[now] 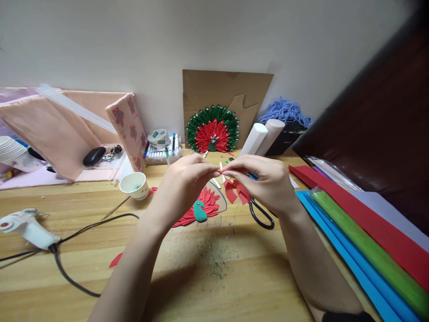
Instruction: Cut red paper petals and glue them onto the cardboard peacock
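My left hand and my right hand meet above the table, thumbs and fingertips closed on a small red piece. Only a sliver of it shows between them. Below lies a half-round card bearing red petals and a green bird-head cutout; my left hand and forearm hide part of it. Loose red petal cutouts lie under my right hand, beside black-handled scissors whose blades are mostly hidden. Another red petal rests by my left forearm.
A white glue gun with its cord lies at left, near a paper cup. A red and green peacock on cardboard leans against the wall. Coloured sheets lie at right. Markers and white rolls stand behind.
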`<control>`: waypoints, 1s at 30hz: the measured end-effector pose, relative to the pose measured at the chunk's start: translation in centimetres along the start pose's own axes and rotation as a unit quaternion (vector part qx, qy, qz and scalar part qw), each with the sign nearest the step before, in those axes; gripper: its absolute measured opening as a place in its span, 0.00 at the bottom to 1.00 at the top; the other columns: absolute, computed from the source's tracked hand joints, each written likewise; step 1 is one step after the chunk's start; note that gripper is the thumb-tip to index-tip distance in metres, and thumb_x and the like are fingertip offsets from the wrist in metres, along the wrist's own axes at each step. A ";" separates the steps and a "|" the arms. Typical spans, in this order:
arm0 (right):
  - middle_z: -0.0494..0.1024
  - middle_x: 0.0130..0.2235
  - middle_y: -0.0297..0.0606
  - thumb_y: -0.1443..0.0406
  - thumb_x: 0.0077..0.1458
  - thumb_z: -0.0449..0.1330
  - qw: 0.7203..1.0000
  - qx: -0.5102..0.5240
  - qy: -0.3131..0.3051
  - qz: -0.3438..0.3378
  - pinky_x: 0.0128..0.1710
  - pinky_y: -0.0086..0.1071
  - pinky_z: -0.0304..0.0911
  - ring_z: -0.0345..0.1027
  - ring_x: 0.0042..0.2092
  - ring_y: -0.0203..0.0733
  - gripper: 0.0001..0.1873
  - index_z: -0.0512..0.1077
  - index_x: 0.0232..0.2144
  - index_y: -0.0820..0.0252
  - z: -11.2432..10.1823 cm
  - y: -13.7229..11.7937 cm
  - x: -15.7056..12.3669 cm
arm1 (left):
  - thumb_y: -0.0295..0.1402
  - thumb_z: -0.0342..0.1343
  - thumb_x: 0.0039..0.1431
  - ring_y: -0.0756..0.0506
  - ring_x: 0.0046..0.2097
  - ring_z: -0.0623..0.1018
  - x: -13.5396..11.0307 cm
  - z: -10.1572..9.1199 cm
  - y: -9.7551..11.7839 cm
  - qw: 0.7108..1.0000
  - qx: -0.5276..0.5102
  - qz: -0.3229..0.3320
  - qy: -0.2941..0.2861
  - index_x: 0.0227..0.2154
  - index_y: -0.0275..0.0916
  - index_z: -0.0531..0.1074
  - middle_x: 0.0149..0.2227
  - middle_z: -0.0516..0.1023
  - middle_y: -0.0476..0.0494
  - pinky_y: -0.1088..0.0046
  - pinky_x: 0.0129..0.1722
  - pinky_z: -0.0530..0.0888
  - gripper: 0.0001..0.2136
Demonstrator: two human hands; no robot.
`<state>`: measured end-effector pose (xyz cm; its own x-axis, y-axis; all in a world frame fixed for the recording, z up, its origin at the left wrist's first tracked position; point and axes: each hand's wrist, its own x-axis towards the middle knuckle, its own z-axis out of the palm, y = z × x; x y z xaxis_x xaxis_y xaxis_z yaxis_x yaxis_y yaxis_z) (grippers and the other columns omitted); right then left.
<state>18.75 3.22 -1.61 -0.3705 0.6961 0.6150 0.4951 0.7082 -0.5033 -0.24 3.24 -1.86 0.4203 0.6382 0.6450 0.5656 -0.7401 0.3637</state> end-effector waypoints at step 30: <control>0.77 0.30 0.34 0.70 0.52 0.60 0.995 0.062 -0.004 -0.083 0.33 0.30 0.68 0.71 0.32 0.35 0.06 0.73 0.34 0.57 0.1 0.1 0.0 | 0.27 0.53 0.55 0.52 0.33 0.71 0.2 -1.1 1.0 0.987 -0.124 -0.077 -0.064 0.30 0.35 0.72 0.29 0.74 0.48 0.76 0.33 0.67 0.03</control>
<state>18.78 3.33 -1.72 -0.4450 0.5682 0.6922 0.3249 0.8227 -0.4665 -0.40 2.43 -0.62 0.4382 0.7575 0.4840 0.4463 -0.6507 0.6144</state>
